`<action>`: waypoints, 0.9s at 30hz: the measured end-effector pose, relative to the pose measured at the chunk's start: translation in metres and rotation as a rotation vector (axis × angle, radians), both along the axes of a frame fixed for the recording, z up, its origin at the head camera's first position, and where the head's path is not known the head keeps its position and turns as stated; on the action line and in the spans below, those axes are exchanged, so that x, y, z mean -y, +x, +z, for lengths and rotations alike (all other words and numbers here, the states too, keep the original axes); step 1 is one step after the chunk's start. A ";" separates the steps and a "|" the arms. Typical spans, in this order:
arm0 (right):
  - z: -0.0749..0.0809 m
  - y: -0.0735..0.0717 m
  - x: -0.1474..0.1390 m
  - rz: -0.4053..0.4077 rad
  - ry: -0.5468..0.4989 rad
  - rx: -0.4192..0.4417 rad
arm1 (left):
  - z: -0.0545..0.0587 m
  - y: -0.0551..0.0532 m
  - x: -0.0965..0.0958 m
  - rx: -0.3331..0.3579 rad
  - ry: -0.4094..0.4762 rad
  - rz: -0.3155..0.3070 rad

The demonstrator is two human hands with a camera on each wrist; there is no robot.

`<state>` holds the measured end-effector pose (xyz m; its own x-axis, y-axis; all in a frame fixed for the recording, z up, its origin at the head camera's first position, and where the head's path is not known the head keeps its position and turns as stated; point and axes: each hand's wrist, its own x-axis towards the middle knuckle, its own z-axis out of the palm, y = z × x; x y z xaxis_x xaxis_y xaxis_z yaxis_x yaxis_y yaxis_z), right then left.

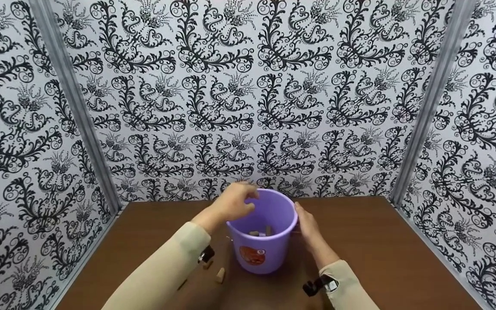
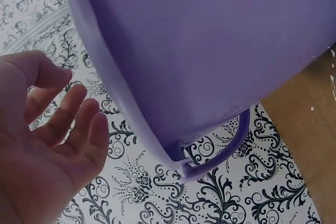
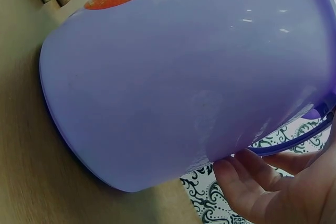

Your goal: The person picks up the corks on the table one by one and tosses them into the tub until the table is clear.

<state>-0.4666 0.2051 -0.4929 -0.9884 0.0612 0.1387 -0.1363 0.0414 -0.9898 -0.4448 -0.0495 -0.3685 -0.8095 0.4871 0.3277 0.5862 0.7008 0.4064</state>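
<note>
A purple plastic bucket (image 1: 276,252) with a round orange-red sticker (image 1: 252,255) stands on the brown table. Inside it, near the bottom, lie a few small pieces that look like corks (image 1: 268,230). My left hand (image 1: 236,202) hovers over the rim on the left side, its fingers loosely bent; the left wrist view shows this hand (image 2: 58,124) apart from the bucket wall with nothing in it. On the bucket's right side, my right hand (image 1: 309,226) holds the wall near the rim. In the right wrist view its fingertips (image 3: 228,174) touch the wall beside the purple handle (image 3: 294,142).
Loose tan corks (image 1: 221,275) lie on the table (image 1: 351,241) in front of the bucket and to its left. A small dark piece (image 1: 182,284) lies beside my left sleeve. Patterned black-and-white walls (image 1: 230,107) enclose the table at the back and sides.
</note>
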 end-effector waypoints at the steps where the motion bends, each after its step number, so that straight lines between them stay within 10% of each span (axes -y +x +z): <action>1: 0.000 0.000 0.000 -0.003 -0.002 0.001 | -0.001 0.002 0.002 -0.008 0.008 0.004; 15: 0.002 0.003 0.004 -0.057 0.000 0.007 | -0.012 0.058 0.013 -0.076 0.030 0.055; 22: 0.039 0.040 0.008 -0.002 0.018 0.008 | -0.016 0.080 0.023 -0.184 0.035 0.056; 27: 0.024 0.027 0.007 0.023 -0.024 0.032 | -0.028 0.089 0.036 -0.284 0.066 0.055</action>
<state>-0.4397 0.1982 -0.4685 -0.9935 0.0417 0.1059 -0.1054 0.0144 -0.9943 -0.3556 -0.0854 -0.3960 -0.7051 0.4156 0.5745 0.6452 0.7121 0.2767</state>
